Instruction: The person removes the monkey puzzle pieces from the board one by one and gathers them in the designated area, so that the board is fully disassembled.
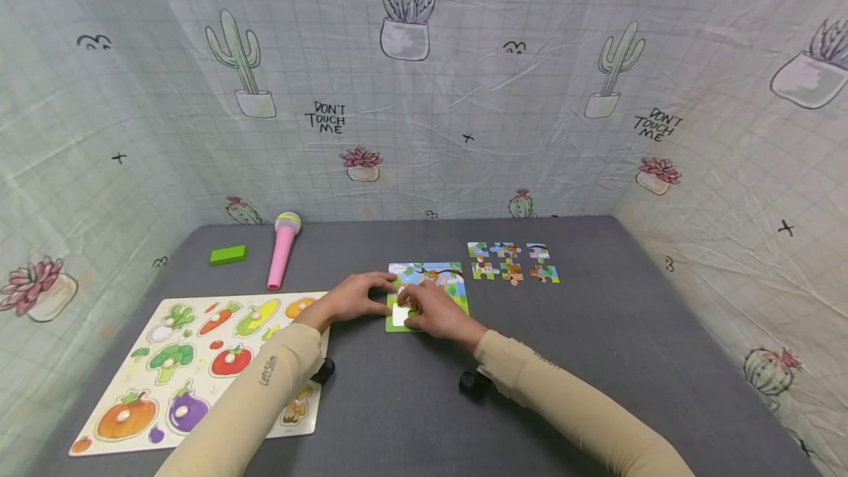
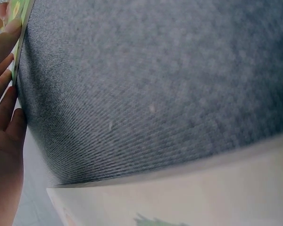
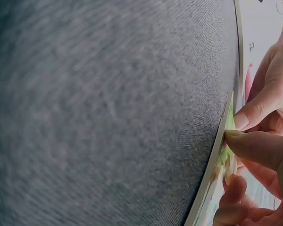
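Note:
A small jigsaw board with a bright animal picture lies on the grey table, part of its white base showing near the lower left. My left hand rests at its left edge, thumb and fingertips touching the border; in the left wrist view the fingers lie nearly straight along that edge. Over the board's lower left, my right hand pinches a puzzle piece between thumb and curled fingers. Much of the piece is hidden by the fingers. Beyond the right hand lie several loose puzzle pieces in two rows.
A large wooden vegetable puzzle board lies at the left, partly under the left forearm. Behind it are a pink toy microphone and a green block. A patterned cloth hangs around the table's back and sides.

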Available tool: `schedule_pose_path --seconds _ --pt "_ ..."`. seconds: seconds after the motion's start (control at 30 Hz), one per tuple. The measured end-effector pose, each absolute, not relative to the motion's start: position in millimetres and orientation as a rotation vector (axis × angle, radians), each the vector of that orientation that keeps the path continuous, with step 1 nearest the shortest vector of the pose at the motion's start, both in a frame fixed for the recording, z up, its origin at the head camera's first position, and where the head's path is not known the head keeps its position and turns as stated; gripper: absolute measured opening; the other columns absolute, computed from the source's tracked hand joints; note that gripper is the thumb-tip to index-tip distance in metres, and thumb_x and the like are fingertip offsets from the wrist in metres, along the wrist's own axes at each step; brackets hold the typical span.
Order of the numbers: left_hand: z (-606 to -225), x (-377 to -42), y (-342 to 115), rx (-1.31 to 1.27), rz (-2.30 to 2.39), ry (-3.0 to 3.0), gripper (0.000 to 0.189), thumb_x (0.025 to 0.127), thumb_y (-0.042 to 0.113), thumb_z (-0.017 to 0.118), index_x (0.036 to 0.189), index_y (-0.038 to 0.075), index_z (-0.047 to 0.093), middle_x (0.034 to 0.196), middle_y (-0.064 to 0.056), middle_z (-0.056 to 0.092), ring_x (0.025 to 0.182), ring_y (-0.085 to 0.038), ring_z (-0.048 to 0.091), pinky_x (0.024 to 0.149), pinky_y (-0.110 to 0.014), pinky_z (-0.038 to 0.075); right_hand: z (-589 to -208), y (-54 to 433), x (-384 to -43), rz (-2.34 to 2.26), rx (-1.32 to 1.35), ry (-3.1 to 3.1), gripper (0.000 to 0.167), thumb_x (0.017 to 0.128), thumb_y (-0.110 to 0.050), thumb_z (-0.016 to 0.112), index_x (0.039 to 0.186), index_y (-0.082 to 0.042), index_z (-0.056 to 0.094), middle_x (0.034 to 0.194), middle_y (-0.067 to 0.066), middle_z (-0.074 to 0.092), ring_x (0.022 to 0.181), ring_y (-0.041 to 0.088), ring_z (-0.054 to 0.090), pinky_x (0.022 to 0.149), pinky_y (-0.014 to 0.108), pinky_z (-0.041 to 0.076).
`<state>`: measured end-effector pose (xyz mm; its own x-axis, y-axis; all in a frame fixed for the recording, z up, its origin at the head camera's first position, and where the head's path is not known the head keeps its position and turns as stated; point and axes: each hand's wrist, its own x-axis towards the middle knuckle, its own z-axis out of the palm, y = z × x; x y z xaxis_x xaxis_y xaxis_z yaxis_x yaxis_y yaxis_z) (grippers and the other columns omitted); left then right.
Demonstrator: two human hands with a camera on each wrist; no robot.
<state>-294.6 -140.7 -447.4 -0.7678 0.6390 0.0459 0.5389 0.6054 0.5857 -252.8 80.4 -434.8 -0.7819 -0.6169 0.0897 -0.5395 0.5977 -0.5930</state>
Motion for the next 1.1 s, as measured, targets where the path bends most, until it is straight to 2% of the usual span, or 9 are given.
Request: schedule_pose_path --seconds 0.17,0.33,0.47,0.57,0.67,0.83,1.03,1.1 --pt "-449.0 -296.0 -140.7 0.998 0.876 2.667 0.041 0.084 0.024 0.077 0.119 0.005 0.069 0.143 -0.012 0.052 0.134 -0.033 0.045 0.108 -0.049 0.038 -434.9 81.3 -252.9 -0.925 -1.006 2.710 0.026 0.084 -0.004 0.075 0.109 -0.002 0.069 0.094 0.010 0.056 0.082 0.020 0.047 0.071 0.031 0.041" --pt "-448.6 -295.9 -141.2 0.988 0.886 2.658 0.042 0.084 0.024 0.078 0.120 0.005 0.069 0.143 -0.011 0.052 0.134 -0.033 0.045 0.108 -0.050 0.037 -436.4 81.5 -255.5 -0.961 -1.014 2.675 0.028 0.084 -0.006 0.076 0.111 -0.004 0.072 0.094 0.010 0.054 0.082 0.018 0.045 0.070 0.028 0.039" --pt "-448.6 -296.5 -141.2 0.990 0.886 2.658 0.041 0.084 0.023 0.078 0.120 0.005 0.069 0.143 -0.011 0.052 0.133 -0.033 0.045 0.108 -0.050 0.038 -435.7 82.2 -256.0 -1.082 -0.976 2.584 0.028 0.086 -0.003 0.073 0.114 -0.003 0.071 0.095 0.010 0.051 0.084 0.017 0.048 0.070 0.026 0.044" --pt "-450.0 -297.2 -141.0 0.980 0.874 2.659 0.041 0.084 0.024 0.077 0.120 0.006 0.069 0.143 -0.011 0.052 0.134 -0.032 0.044 0.108 -0.049 0.037 -434.9 85.9 -255.5 -1.197 -0.898 2.464 0.029 0.090 -0.002 0.067 0.119 -0.002 0.068 0.103 0.011 0.052 0.089 0.017 0.056 0.073 0.027 0.050" --pt "-450.9 -297.1 -140.4 0.958 0.871 2.654 0.041 0.085 0.024 0.077 0.121 0.006 0.068 0.144 -0.010 0.051 0.135 -0.031 0.043 0.109 -0.048 0.037 -434.2 93.7 -255.5 -1.278 -0.816 2.378 0.030 0.094 -0.002 0.062 0.124 -0.002 0.065 0.118 0.013 0.055 0.100 0.024 0.063 0.080 0.032 0.053" --pt "-449.8 -295.4 -139.4 0.959 0.873 2.663 0.040 0.085 0.024 0.076 0.120 0.004 0.068 0.143 -0.011 0.052 0.134 -0.032 0.045 0.109 -0.048 0.037 -434.2 115.0 -257.2 -1.352 -0.665 2.398 0.029 0.096 -0.005 0.060 0.125 -0.005 0.066 0.129 0.012 0.056 0.116 0.032 0.060 0.088 0.037 0.053" --pt "-447.5 -293.5 -138.9 0.950 0.865 2.664 0.040 0.085 0.023 0.076 0.120 0.004 0.068 0.144 -0.012 0.051 0.134 -0.033 0.044 0.109 -0.049 0.036 -434.0 144.4 -257.3 -1.481 -0.461 2.377 0.031 0.097 -0.005 0.059 0.127 -0.004 0.064 0.136 0.016 0.053 0.114 0.033 0.060 0.084 0.040 0.055" --pt "-446.7 -292.8 -139.0 0.945 0.868 2.662 0.040 0.085 0.023 0.076 0.120 0.004 0.068 0.144 -0.012 0.051 0.134 -0.033 0.044 0.109 -0.050 0.036 -434.1 152.4 -257.5 -1.485 -0.427 2.401 0.031 0.097 -0.006 0.060 0.128 -0.005 0.064 0.136 0.016 0.054 0.116 0.034 0.059 0.087 0.040 0.054"
